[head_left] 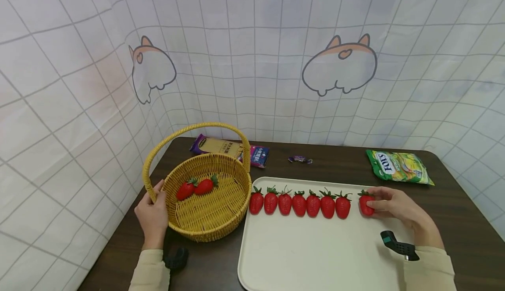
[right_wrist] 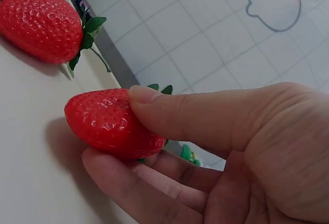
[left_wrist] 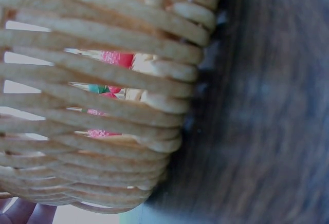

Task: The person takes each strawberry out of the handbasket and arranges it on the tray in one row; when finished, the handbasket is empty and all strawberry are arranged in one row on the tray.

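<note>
My right hand [head_left: 398, 207] pinches a strawberry [right_wrist: 105, 124] between thumb and fingers, close over the right part of a white tray [head_left: 300, 251]. Its green leaves point toward the far side. To its left, several strawberries [head_left: 299, 204] lie side by side in a row along the tray's far edge, leaves pointing away. My left hand [head_left: 153, 216] grips the yellow wicker basket [head_left: 209, 234] at its left side, where the tall handle [head_left: 189, 129] meets the rim. Two strawberries [head_left: 204, 186] lie inside the basket. In the left wrist view, the basket's weave hides most of that hand.
Behind the basket lies a purple and tan snack packet [head_left: 221, 146]. A small purple wrapped candy [head_left: 300, 159] sits beyond the tray, and a green FOX'S bag [head_left: 398, 167] is at the far right. A white grid curtain [head_left: 268, 63] stands behind the dark table [head_left: 335, 155].
</note>
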`<action>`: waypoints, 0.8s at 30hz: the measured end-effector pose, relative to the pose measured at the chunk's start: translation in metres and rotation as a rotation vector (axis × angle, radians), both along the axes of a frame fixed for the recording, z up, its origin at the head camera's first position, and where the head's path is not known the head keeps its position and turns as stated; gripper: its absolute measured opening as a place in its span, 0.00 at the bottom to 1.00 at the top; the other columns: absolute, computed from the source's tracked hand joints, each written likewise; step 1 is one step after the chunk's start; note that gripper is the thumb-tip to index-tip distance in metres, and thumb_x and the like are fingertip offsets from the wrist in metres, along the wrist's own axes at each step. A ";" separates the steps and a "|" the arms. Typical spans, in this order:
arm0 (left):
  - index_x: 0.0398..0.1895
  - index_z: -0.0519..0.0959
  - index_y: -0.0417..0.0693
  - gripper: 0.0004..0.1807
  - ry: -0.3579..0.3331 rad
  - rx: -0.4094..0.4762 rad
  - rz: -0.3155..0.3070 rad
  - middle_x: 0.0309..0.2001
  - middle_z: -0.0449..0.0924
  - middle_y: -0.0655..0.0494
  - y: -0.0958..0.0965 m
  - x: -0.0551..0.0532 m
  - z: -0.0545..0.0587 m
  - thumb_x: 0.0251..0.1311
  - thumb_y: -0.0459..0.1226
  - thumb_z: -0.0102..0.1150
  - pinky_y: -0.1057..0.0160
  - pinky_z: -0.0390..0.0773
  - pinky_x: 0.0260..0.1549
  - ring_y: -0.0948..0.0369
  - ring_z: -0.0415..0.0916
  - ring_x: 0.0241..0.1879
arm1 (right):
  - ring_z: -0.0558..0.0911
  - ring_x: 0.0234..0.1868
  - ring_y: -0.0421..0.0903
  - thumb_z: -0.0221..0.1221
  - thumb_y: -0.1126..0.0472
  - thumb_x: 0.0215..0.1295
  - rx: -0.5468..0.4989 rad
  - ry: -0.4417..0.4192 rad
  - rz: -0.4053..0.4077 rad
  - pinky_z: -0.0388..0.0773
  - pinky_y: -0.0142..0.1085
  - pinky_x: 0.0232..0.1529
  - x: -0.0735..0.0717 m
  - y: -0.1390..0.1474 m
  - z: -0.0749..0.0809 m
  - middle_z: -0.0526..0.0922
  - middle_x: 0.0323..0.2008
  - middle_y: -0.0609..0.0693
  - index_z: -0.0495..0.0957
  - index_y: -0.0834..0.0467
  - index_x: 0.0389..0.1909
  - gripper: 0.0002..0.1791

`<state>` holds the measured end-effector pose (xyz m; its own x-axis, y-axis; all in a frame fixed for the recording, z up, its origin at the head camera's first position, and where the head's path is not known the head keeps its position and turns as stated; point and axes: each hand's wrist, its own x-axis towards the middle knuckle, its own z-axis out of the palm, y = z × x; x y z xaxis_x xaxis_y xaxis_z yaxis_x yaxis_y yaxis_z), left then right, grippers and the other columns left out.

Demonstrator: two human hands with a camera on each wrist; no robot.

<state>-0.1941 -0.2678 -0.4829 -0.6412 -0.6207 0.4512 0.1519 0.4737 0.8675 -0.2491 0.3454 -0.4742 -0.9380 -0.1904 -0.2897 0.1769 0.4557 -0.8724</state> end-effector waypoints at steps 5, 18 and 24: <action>0.51 0.85 0.47 0.16 -0.004 0.003 -0.004 0.30 0.81 0.38 0.000 0.000 0.000 0.65 0.31 0.53 0.67 0.52 0.09 0.68 0.46 0.10 | 0.79 0.44 0.50 0.62 0.59 0.65 0.009 0.025 0.030 0.82 0.42 0.43 0.000 -0.005 -0.001 0.75 0.53 0.63 0.65 0.71 0.65 0.32; 0.37 0.86 0.38 0.11 0.024 -0.007 -0.034 0.45 0.85 0.44 0.001 0.001 0.003 0.65 0.30 0.52 0.68 0.52 0.09 0.70 0.46 0.08 | 0.77 0.45 0.51 0.63 0.57 0.64 0.113 0.083 0.074 0.79 0.40 0.41 -0.003 -0.009 -0.006 0.74 0.57 0.65 0.70 0.65 0.63 0.29; 0.29 0.83 0.35 0.11 0.043 -0.006 -0.045 0.51 0.83 0.46 0.001 0.001 0.003 0.65 0.30 0.52 0.68 0.50 0.08 0.73 0.45 0.07 | 0.76 0.46 0.52 0.63 0.57 0.64 0.124 0.093 0.081 0.78 0.40 0.42 -0.003 -0.010 -0.006 0.75 0.57 0.65 0.71 0.65 0.63 0.29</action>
